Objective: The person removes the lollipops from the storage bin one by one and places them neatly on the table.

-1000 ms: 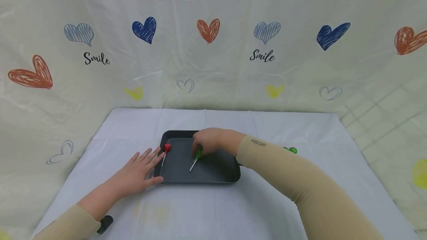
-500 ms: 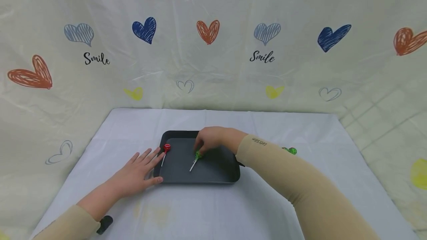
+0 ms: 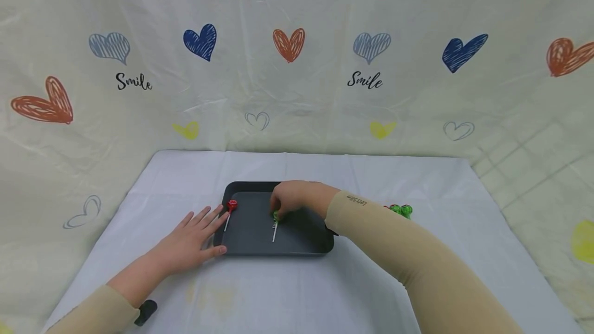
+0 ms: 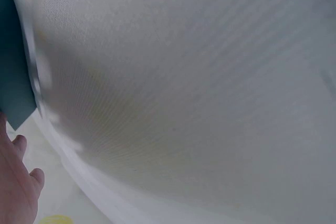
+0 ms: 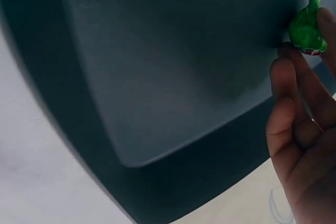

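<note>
A dark grey tray [image 3: 252, 244] lies on the white-covered table. Inside it, toward the middle, is a green-wrapped lollipop [image 3: 276, 217] with its white stick pointing at the near side. My right hand [image 3: 293, 196] pinches this lollipop by its round head; the right wrist view shows thumb and fingertips at the green wrapper [image 5: 306, 30]. Along the tray's left side lies a red lollipop [image 3: 231, 205], stick also toward me. My left hand [image 3: 187, 244] rests at the tray's left edge, fingers straight and spread, fingertips close to the red lollipop.
Several more lollipops, green [image 3: 406, 210] and red, lie right of the tray, partly hidden behind the right sleeve [image 3: 394, 238]. A black object [image 3: 146, 312] shows beside the left wrist. Behind the table hangs a pale sheet [image 3: 320, 102] printed with hearts.
The green lollipop's stick has turned from slanting left to nearly straight toward me. My right hand lifted slightly, then came back down on its head. My left hand stays still.
</note>
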### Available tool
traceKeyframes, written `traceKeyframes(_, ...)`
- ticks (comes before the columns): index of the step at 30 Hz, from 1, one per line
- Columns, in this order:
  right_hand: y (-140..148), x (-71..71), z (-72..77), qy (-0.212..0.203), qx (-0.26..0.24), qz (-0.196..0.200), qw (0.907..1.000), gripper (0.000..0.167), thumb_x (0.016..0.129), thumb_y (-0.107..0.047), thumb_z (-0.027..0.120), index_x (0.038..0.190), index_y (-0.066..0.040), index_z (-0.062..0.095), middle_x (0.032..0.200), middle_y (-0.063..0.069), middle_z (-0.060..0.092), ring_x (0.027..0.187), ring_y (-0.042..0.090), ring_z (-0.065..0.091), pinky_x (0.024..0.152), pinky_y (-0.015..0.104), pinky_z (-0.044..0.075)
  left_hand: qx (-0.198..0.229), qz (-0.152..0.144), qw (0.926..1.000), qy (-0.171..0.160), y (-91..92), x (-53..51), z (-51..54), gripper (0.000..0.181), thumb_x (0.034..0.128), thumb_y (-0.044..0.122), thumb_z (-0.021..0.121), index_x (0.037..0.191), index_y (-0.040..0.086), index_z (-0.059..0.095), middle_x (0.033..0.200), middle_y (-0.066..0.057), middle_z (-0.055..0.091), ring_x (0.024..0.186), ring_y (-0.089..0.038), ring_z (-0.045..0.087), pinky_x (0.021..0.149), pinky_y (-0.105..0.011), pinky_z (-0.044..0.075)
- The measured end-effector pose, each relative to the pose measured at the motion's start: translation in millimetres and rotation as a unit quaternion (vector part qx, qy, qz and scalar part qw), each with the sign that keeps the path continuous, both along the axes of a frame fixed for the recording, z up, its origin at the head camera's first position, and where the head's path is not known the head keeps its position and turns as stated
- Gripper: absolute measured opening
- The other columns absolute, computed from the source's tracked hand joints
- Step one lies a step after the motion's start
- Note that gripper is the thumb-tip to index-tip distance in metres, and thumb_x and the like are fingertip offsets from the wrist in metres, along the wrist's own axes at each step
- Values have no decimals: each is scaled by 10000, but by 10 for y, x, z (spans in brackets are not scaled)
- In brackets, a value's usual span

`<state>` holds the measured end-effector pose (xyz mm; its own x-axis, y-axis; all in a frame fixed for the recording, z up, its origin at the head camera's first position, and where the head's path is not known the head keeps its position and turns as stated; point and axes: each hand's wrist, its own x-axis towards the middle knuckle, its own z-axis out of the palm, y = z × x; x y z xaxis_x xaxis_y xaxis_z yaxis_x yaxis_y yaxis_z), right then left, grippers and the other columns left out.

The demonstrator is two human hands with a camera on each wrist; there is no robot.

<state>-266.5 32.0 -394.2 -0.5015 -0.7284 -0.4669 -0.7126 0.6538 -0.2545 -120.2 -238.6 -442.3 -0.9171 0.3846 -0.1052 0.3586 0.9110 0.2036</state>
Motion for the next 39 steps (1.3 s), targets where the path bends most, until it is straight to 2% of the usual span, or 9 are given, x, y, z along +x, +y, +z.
traceKeyframes(7,31,3,9,34,-116,-31,9999,308,892,-235,765,1196,-199,732,1100,-80,693,983,65,619,857,251,517,-111,72,9999,-92,5,-8,0,880,900,709,508,1588,221,257,1652,-39,181,1497,-369,156,1167,-636,117)
traceKeyframes(16,86,1,19,20,-244,18,9997,263,906,-201,747,1169,-208,749,1080,-95,700,944,46,616,840,245,517,-31,47,10000,-41,23,3,37,870,902,674,545,1578,190,291,1642,-75,212,1484,-402,175,1154,-659,128)
traceKeyframes(23,105,-27,45,181,-436,53,9989,249,889,-199,764,1137,-210,765,1036,-111,714,894,24,619,799,224,520,-117,98,9999,17,5,-20,-21,884,898,720,495,1585,212,267,1649,-39,194,1497,-365,165,1170,-632,119)
traceKeyframes(30,160,-73,105,136,-648,-25,9978,290,886,-196,769,1176,-188,752,1088,-81,727,960,41,645,844,228,520,-136,90,9998,-62,32,-18,34,876,902,669,551,1585,199,267,1648,-60,193,1494,-387,159,1165,-647,114)
traceKeyframes(39,374,-104,229,224,-822,-294,9959,313,902,-211,748,1215,-205,737,1157,-108,702,1034,52,620,885,262,515,105,-98,9997,222,11,-12,-8,851,907,665,546,1572,190,307,1631,-79,244,1469,-418,208,1141,-667,149)
